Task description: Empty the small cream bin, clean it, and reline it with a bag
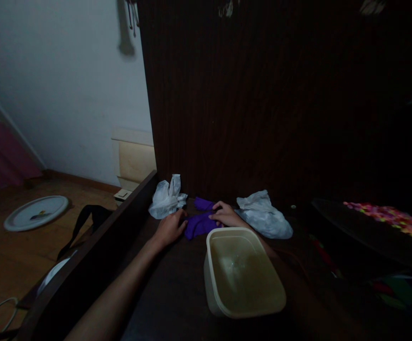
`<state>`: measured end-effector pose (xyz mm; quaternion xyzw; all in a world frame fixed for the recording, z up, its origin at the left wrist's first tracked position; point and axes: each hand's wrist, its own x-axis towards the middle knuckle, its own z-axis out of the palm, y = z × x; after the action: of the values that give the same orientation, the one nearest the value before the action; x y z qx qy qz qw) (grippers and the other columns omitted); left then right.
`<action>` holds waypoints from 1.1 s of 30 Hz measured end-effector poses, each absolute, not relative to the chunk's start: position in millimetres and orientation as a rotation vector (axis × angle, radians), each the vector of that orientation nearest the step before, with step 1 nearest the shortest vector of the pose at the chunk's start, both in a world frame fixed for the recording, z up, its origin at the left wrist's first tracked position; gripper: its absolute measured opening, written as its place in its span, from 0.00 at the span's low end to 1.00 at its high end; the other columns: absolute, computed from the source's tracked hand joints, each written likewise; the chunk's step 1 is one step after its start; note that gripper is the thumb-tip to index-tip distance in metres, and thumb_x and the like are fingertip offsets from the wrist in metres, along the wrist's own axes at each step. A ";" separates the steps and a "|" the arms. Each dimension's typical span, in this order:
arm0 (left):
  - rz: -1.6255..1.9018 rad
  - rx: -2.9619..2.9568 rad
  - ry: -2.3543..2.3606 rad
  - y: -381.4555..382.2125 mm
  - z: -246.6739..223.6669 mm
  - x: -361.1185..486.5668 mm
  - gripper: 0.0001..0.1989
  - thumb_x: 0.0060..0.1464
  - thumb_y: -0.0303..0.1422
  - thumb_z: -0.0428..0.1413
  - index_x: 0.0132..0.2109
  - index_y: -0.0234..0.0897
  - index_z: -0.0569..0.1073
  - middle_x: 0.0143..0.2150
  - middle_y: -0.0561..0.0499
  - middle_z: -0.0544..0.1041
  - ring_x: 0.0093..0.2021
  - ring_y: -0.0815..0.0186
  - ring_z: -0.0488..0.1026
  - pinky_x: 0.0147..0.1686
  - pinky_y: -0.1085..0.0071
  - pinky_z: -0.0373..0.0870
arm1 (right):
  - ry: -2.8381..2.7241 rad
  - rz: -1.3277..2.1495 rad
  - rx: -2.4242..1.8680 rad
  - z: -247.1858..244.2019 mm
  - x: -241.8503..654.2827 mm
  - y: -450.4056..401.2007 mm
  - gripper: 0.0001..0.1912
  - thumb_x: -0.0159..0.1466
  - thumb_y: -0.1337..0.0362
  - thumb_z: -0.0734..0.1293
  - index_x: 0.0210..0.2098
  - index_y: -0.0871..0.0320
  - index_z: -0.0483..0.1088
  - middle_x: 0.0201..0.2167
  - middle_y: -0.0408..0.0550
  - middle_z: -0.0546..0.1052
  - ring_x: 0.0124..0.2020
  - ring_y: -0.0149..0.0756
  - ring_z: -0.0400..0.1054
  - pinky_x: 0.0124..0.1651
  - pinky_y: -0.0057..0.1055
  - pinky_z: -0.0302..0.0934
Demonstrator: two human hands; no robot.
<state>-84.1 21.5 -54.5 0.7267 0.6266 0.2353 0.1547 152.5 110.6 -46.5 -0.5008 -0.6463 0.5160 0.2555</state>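
A crumpled purple cloth [199,224] lies on the dark tabletop [166,289], with a narrower purple part behind it. My left hand [171,228] rests at the cloth's left edge, fingers slightly curled and apart. From the right, my right hand [226,215] reaches over the cloth, its fingers bent and apart with the tips on the fabric. Nearer to me stands a cream plastic tub [211,284] without a lid, overlapping my right forearm in view; it looks to hold a clear liquid.
White plastic bags lie crumpled at the back left [166,199] and back right [266,218]. A raised side board [95,251] borders the left, and a dark upright panel [234,118] stands behind. Small colourful pieces [394,219] sit on a dark surface at right.
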 end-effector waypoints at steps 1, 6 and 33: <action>0.665 2.090 1.801 20.9 -53.8 -83.8 0.08 0.63 0.31 0.53 0.48 0.39 0.70 0.44 0.43 0.80 0.45 0.53 0.79 0.43 0.63 0.71 | -1.767 1.415 -1.393 -48.5 153.2 112.5 0.17 0.70 0.59 0.68 0.56 0.59 0.69 0.52 0.52 0.75 0.46 0.41 0.74 0.47 0.43 0.73; 0.633 2.139 1.777 19.2 -48.7 -83.0 0.05 0.64 0.30 0.51 0.43 0.40 0.71 0.41 0.46 0.79 0.43 0.57 0.78 0.43 0.65 0.70 | -1.783 1.421 -1.433 -52.9 158.7 118.8 0.10 0.70 0.62 0.68 0.48 0.61 0.71 0.37 0.44 0.76 0.29 0.28 0.71 0.30 0.27 0.70; 0.792 2.119 1.599 21.2 -50.7 -82.6 0.06 0.61 0.31 0.51 0.43 0.39 0.72 0.43 0.45 0.78 0.44 0.56 0.75 0.45 0.62 0.69 | -1.871 1.219 -1.441 -58.5 168.2 121.3 0.11 0.57 0.78 0.67 0.33 0.56 0.67 0.17 0.31 0.68 0.14 0.27 0.65 0.18 0.23 0.59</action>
<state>-82.6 21.2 -50.7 0.7517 0.5673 0.2811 0.1847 168.2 121.3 -58.5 -0.5265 -0.6835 0.4453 0.2395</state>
